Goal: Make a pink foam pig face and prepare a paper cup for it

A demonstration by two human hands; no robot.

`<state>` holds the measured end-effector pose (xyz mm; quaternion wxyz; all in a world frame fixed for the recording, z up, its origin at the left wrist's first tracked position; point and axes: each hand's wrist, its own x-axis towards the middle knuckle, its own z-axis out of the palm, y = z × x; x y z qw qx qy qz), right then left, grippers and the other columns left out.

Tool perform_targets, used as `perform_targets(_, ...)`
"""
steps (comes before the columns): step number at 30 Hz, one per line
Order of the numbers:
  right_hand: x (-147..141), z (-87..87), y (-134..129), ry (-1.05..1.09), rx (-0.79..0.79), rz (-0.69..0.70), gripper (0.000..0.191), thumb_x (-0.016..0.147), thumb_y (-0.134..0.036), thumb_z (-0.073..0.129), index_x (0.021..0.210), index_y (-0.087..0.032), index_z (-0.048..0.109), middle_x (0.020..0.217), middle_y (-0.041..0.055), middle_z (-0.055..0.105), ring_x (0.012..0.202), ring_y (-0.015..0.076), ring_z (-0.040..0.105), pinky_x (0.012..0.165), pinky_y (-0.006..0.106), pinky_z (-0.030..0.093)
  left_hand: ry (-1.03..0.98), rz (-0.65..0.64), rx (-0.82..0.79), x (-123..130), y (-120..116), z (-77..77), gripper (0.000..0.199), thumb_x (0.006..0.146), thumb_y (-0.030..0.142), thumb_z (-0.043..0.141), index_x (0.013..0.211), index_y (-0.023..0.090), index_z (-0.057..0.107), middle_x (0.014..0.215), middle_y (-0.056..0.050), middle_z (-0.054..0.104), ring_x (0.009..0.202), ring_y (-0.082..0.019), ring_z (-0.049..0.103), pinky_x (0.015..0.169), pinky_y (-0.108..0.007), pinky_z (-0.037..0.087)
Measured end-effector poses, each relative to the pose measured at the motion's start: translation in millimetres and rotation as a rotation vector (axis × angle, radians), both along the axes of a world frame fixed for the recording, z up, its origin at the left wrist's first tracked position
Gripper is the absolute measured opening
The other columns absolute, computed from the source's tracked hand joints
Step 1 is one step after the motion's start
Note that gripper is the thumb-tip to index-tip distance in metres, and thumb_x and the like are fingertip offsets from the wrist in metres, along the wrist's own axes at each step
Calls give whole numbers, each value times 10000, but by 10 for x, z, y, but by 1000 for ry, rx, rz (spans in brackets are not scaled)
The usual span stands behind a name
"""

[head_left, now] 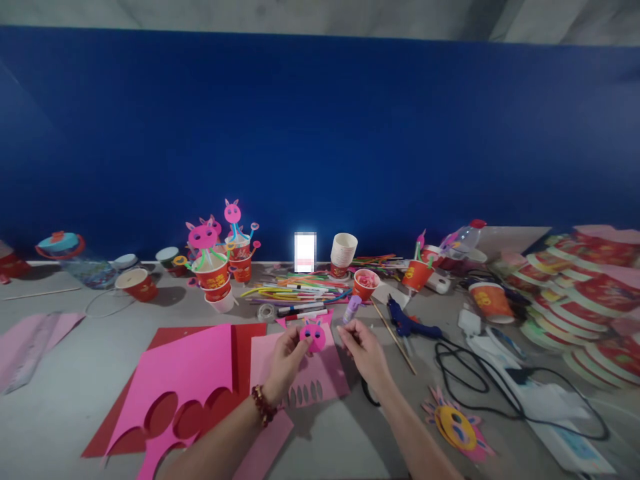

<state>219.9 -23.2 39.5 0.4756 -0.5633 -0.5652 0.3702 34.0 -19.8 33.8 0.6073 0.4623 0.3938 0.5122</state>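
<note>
Between the thumb and fingers of my left hand point(289, 353) is a small pink paper face point(313, 338) with ears and two dark eyes. My right hand point(361, 343) is just to its right, thumb and fingertips pinched together; whatever they hold, if anything, is too small to make out. Below the hands lies a light pink sheet point(333, 373) with a row of leaf-shaped cutouts. A purple-capped glue stick point(352, 308) stands just beyond my right hand. Markers point(305, 313) and a tape roll point(266, 312) lie behind the pink face.
Bright pink cut paper point(185, 373) lies on red sheets at left. Cups with pink figures point(213, 273) stand behind it. A blue glue gun point(413, 325) and black cable point(480, 400) are at right, beside yellow-and-pink paper pieces point(457, 427) and stacked red cups point(590, 300).
</note>
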Motion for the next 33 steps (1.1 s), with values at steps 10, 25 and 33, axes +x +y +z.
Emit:
perform_targets(10,-4,-57,-41,-226,73,7,508,923,-548,472,532,-227,428,497,-35,425,511,147,429,526,261,334,19,30,11,4,10,-10,354,784,501,707,868,169,615,698,14,588,560,-95,515,520,-198,427)
perform_targets(25,-253,43,-92,-159,109,107,317,881,-484,585,714,-220,533,617,-40,516,563,134,470,548,235,356,12,10,66,31,5,44,356,760,503,712,830,168,614,724,9,593,604,-118,530,591,-239,464)
perform_targets(33,-373,16,-49,94,12,132,434,832,-597,597,653,-225,463,567,-53,468,513,120,438,499,229,387,-17,-4,44,21,20,-10,327,772,471,709,814,171,586,668,29,555,591,-113,521,592,-229,437)
